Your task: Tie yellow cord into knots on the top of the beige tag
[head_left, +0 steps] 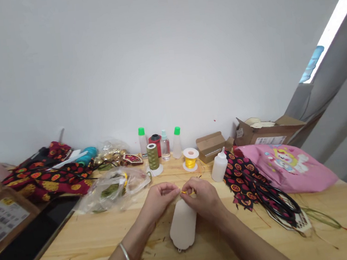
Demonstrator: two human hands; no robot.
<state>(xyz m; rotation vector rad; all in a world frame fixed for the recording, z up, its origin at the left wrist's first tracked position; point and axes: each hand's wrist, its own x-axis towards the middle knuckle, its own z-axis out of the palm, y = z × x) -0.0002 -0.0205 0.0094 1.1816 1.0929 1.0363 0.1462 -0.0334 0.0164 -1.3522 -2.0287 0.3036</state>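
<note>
A flat cream-coloured piece with a scalloped lower edge and a small loop point(184, 226) lies under my hands at the table's near middle. At its narrow top end, my left hand point(162, 199) and my right hand point(203, 197) come together. Yellow cord point(187, 192) shows between the fingertips, which are pinched on it. My right fingers partly cover the top of the cream piece, and how the cord joins it is hidden. Behind my hands stands a spool of yellow cord point(191, 162).
Bottles with green caps point(142, 140), an olive thread spool point(153, 157) and a small cardboard box point(211, 146) stand along the wall. A white squeeze bottle point(219, 167), black-handled scissors point(280, 201), patterned cloth point(240, 172) and a pink bag point(292, 170) lie right. Plastic bags point(111, 192) lie left.
</note>
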